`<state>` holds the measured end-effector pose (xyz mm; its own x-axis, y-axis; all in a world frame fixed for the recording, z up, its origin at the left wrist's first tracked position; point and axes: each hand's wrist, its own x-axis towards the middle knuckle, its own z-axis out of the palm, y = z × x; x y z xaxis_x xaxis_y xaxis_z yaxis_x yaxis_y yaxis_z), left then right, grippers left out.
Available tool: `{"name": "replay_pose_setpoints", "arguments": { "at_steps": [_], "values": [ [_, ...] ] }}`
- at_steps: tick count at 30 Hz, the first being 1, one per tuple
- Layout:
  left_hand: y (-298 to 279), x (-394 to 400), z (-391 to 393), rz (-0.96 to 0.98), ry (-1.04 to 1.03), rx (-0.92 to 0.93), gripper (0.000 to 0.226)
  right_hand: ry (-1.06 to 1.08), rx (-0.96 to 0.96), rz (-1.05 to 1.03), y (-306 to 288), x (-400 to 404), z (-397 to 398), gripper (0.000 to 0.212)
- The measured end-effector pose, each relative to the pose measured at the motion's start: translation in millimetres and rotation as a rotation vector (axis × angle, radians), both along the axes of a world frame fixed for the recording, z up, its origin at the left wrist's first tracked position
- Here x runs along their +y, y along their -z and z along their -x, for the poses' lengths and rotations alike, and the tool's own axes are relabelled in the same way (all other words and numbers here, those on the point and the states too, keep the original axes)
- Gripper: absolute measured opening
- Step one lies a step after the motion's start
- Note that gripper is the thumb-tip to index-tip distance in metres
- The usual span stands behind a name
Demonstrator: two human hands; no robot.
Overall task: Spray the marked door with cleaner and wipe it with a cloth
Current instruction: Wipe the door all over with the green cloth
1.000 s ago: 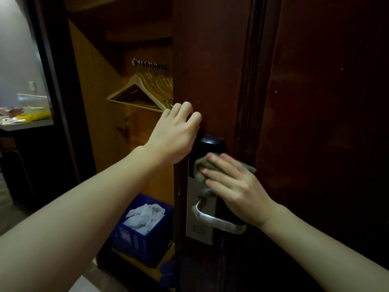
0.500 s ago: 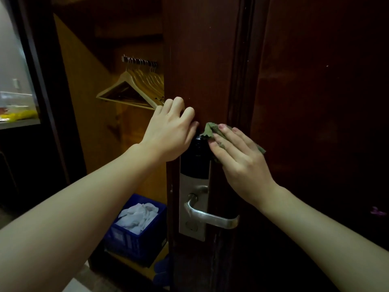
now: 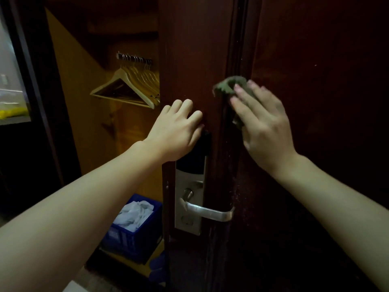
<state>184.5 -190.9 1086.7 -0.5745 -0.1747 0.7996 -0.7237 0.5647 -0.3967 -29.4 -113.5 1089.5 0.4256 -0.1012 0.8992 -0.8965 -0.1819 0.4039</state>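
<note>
A dark red-brown wooden door fills the right half of the head view, seen at a slant with its edge towards me. My right hand presses a crumpled grey-green cloth flat against the door's moulding, above the lock. My left hand grips the door's edge just above the black and silver electronic lock, fingers curled round it. A silver lever handle sticks out below. No spray bottle is visible.
Left of the door an open wooden wardrobe holds several wooden hangers on a rail. A blue crate with white cloths sits on its floor. A dark frame stands at far left, with a counter beyond it.
My right hand has slid the cloth upward, from over the lock's black top to the door moulding above it. My left hand stays on the door's edge.
</note>
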Motion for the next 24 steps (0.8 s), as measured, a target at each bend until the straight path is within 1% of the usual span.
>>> {"name": "replay_pose_setpoints", "arguments": {
  "at_steps": [1,3,5,8,10,12,14,16,19,21,24],
  "values": [
    [-0.5,0.6,0.6,-0.004,-0.003,0.003,0.037,0.041,-0.001,0.0,-3.2,-3.9,-1.9,0.029],
    [-0.2,2.5,2.4,-0.016,-0.004,0.015,0.035,0.082,0.035,-0.023,10.4,-7.7,-4.5,0.026],
    [1.5,4.4,4.5,-0.028,0.004,0.028,0.035,0.075,0.117,-0.081,44.3,-3.6,2.6,0.023],
    [3.9,8.7,7.1,-0.043,-0.006,0.035,0.042,0.051,0.273,-0.215,99.3,14.2,23.2,0.022],
    [4.8,11.8,8.2,-0.043,-0.021,0.036,0.046,0.038,0.318,-0.308,116.7,22.7,27.9,0.023],
    [5.5,14.7,9.5,-0.038,-0.03,0.039,0.047,0.015,0.277,-0.307,111.3,25.0,24.9,0.021],
    [6.6,16.4,11.3,-0.042,-0.031,0.023,0.047,-0.005,0.162,-0.214,89.1,24.4,20.8,0.018],
    [8.5,17.6,13.4,-0.052,-0.036,-0.002,0.051,0.008,0.048,-0.13,56.5,22.7,19.4,0.022],
    [11.9,18.7,16.8,-0.051,-0.048,-0.017,0.059,0.084,0.009,-0.075,21.3,16.6,17.1,0.03],
    [13.8,18.7,18.5,-0.062,-0.052,0.001,0.06,0.115,0.057,-0.097,27.2,10.7,13.2,0.029],
    [17.4,18.1,19.2,-0.08,-0.04,0.016,0.061,0.089,0.167,-0.186,78.0,9.9,14.4,0.026]
  ]
}}
